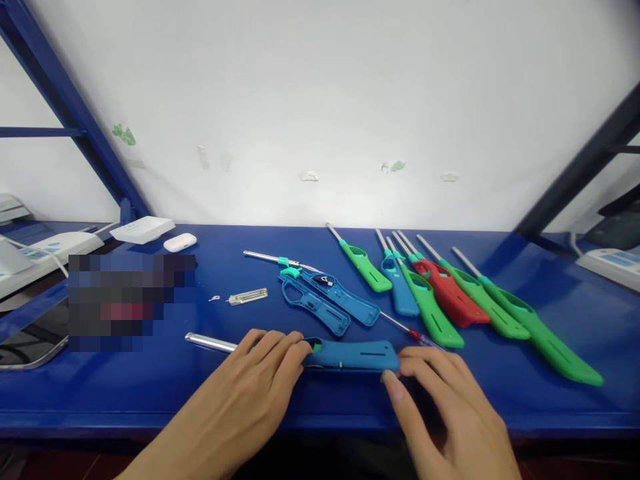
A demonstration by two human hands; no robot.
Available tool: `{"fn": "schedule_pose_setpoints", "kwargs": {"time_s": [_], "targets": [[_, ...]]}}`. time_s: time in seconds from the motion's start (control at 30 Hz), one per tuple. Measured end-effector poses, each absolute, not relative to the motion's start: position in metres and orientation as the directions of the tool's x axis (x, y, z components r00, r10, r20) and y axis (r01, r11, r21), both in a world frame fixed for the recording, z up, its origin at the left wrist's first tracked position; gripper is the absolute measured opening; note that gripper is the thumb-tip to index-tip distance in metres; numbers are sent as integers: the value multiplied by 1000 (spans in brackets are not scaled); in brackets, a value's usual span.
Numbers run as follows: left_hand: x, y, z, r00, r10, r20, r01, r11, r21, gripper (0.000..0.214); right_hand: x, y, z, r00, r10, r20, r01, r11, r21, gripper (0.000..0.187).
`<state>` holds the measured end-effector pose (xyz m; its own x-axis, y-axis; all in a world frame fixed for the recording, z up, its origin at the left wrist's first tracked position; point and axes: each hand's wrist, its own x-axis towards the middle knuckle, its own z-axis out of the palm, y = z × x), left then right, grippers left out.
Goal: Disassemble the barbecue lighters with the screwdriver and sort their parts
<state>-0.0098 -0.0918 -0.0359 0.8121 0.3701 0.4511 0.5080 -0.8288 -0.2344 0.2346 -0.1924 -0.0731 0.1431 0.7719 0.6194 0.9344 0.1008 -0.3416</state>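
A blue gas lighter (363, 355) with a long metal nozzle lies sideways near the table's front edge, a narrow seam gap showing along its handle. My left hand (263, 383) closes over its trigger end, fingers curled round the body. At the handle's butt, my right hand (447, 393) grips with thumb and fingers. Behind them lie two opened blue handle shells (350, 303), a loose metal nozzle (263, 256) with green pieces, and a clear fuel tank (249, 297). A screwdriver (417, 336) with a red handle rests partly behind the shells.
Several assembled lighters stretch across the right, including a red one (453, 293) and a green one (545, 337). A white earbud case (181, 242), a white box (143, 229) and a phone (37, 340) are at left. A tiny white part (214, 298) lies near the tank.
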Motion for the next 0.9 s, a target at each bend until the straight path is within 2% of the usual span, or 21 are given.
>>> {"fn": "schedule_pose_setpoints", "kwargs": {"time_s": [0.3,0.7,0.9], "targets": [[-10,-87,-38,823,341,454,464,-865,-190,30,238,-195,-76,126,801,585,948,77,-310,11],[-8,-86,-37,828,295,477,433,-877,-209,32,239,-193,-73,147,827,543,950,36,-312,21],[-10,-86,-36,830,288,477,424,-882,-205,30,233,-189,-64,182,786,590,937,43,-346,28]]}}
